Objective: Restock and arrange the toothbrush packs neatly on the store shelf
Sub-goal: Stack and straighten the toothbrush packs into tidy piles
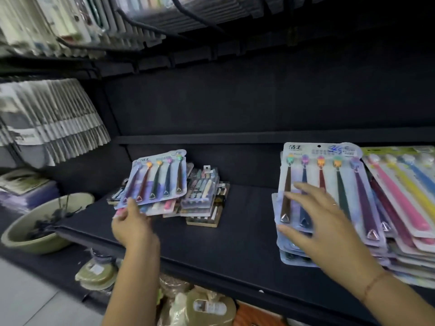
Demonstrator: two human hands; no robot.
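Leftward, one bowl [35, 245] sits beside the shelf [235, 234]. Left hand [131, 223] pinches a five-brush pack [156, 180] over a loose pile [204, 198]; right hand [329, 220] lies spread flat on the right stack [313, 170].

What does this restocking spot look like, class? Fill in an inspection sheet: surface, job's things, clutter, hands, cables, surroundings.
Surface: dark shelf, flat, with packs at both ends.
Job's things: five-brush pack lifted at left; stack of like packs at right; pink-and-yellow packs beside it.
Clutter: untidy mixed pile of smaller packs under and behind the lifted pack.
Hands: left hand grips the lifted pack's lower edge; right hand has its fingers spread on the stack's top pack.
Cables: nothing seen.
Surroundings: green bowl left of the shelf; hanging packets above left; bagged goods below.
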